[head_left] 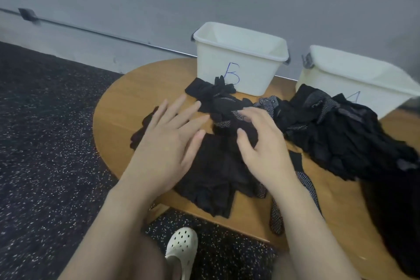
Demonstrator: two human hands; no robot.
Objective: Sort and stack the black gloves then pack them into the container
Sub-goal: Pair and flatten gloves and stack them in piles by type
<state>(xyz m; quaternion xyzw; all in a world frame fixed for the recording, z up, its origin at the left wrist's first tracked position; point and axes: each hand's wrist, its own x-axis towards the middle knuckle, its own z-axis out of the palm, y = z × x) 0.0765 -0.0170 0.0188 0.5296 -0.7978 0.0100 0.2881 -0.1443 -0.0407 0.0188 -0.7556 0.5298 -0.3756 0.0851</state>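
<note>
- My left hand (168,141) lies flat with its fingers straight and spread, palm down over the stack of black gloves (213,177) near the front edge of the round wooden table (127,98); I cannot tell whether it presses the cloth or hovers just above it.
- My right hand (263,150) sits just beside it, fingers bent down onto a dark glove (241,127) at the top of that stack — the thumb curls in against the fabric, so it looks like a light pinch on the glove.
- The stack under my hands is flattened, its finger ends hanging toward the table's front edge.
- A few more gloves (218,98) with dotted grey palms trail from my fingertips toward the back of the table, touching the front wall of the white container marked "B" (238,63).
- That container stands upright at the table's back edge; what I can see of its inside is bare white wall.
- A big loose heap of gloves (341,134) covers the right side of the table — it leans against a second white container (354,77) at the back right.
- One dotted glove (277,218) hangs over the front edge by my right forearm.
- Below the table, my foot in a white clog (181,245) rests on speckled dark flooring (45,143).
</note>
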